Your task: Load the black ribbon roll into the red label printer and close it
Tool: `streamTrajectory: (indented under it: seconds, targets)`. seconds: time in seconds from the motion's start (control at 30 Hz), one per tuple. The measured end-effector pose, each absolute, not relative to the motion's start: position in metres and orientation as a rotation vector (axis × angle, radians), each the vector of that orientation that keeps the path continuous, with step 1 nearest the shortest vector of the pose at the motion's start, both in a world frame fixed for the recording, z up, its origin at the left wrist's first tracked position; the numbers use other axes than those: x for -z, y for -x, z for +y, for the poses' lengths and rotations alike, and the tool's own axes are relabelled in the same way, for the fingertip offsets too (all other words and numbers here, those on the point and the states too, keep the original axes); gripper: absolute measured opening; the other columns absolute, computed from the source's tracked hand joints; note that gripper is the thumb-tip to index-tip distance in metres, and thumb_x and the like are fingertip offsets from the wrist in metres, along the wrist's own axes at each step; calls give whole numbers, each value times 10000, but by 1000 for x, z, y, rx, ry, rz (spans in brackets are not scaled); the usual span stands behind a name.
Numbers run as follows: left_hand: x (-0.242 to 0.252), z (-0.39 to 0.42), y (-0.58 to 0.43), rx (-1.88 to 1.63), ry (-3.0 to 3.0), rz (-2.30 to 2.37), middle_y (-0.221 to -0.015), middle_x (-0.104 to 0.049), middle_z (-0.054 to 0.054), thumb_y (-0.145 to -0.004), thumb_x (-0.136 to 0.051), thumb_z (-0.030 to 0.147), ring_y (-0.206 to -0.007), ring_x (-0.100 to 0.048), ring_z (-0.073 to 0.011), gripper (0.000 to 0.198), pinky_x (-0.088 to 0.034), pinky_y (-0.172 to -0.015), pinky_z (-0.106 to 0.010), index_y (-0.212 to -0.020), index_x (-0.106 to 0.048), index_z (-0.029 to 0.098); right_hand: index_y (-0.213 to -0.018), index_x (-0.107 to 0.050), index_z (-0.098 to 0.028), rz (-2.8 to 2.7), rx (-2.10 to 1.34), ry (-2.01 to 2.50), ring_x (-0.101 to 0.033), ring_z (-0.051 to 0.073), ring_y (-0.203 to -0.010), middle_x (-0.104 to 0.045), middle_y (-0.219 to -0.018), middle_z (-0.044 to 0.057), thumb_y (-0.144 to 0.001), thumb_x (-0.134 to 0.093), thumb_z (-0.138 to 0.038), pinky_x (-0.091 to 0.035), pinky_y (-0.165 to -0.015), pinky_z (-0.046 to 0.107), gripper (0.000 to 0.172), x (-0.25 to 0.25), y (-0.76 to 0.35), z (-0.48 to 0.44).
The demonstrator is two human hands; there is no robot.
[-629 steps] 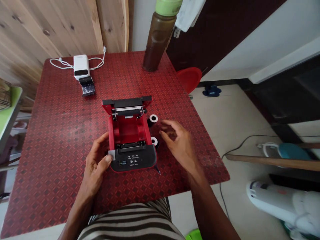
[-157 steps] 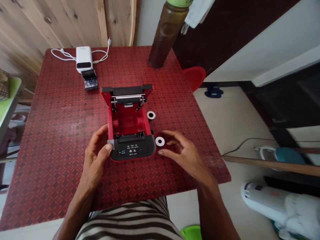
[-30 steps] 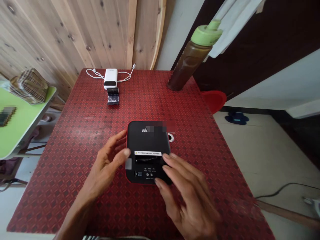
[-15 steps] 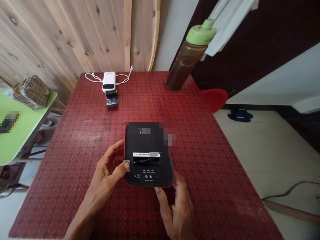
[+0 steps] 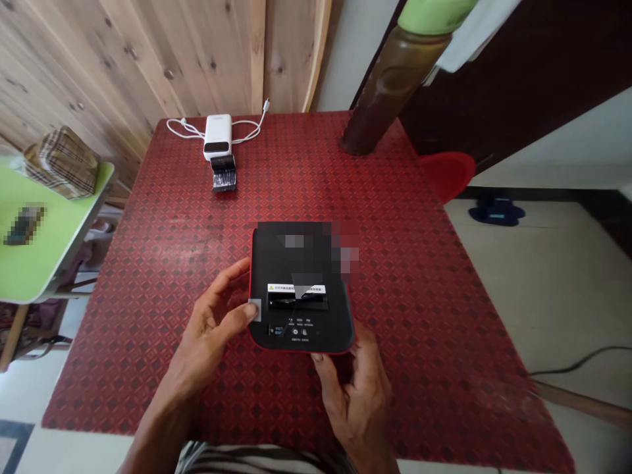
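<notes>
White power bank (image 5: 218, 136), green-capped bottle (image 5: 395, 85)

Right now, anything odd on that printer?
Two things. A small grey tab sits on the edge of the black thermal printer, at the left hand, unlike the rest of the case. A pale triangular patch sits above the paper slot; can't tell whether it's paper or glare.

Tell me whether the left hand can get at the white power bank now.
Likely yes, once it lets go: the left hand holds the black printer by its side, and only red tabletop and a small black object lie before the power bank.
</notes>
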State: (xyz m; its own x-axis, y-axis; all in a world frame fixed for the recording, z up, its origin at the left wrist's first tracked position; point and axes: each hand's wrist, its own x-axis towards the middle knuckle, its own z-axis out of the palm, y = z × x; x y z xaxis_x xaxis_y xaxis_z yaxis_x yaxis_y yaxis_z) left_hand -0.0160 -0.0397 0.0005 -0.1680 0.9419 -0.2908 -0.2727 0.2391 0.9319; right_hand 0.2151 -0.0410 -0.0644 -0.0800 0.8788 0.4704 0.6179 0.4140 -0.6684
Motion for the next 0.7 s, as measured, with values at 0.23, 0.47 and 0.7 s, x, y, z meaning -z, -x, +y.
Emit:
streamTrajectory:
  seconds: [0.23, 0.47, 0.7]
  targets:
    - [-3, -38, 18, -1269, -673, 1262, -1673, -706, -61, -1035, -820, 440, -1626, -579, -374, 517, -478, -1344, -531, -1544, -764, 365, -1512, -624, -228, -1779, -394, 1304, -824, 310, -1117, -805, -1287, 147, -1145, -647, -415, -702, -880, 431, 412, 65, -215, -41]
    - [-6, -38, 14, -1249, -761, 1298, -1682, -692, -83, -1013, -867, 425, -1358, -765, -352, 576, -634, -1133, -489, -1572, -736, 372, -1509, -620, -248, -1783, -412, 1304, -829, 313, -1106, -814, -1283, 138, -1117, -664, -362, -706, -877, 436, 411, 62, -216, -41]
    - [-10, -38, 8, -1253, -708, 1310, -1674, -694, -44, -1047, -825, 381, -1379, -736, -315, 535, -615, -1088, -400, -1572, -720, 381, -1518, -614, -239, -1789, -416, 1284, -826, 317, -1126, -812, -1295, 150, -1126, -658, -340, -713, -913, 447, 407, 60, -215, -41]
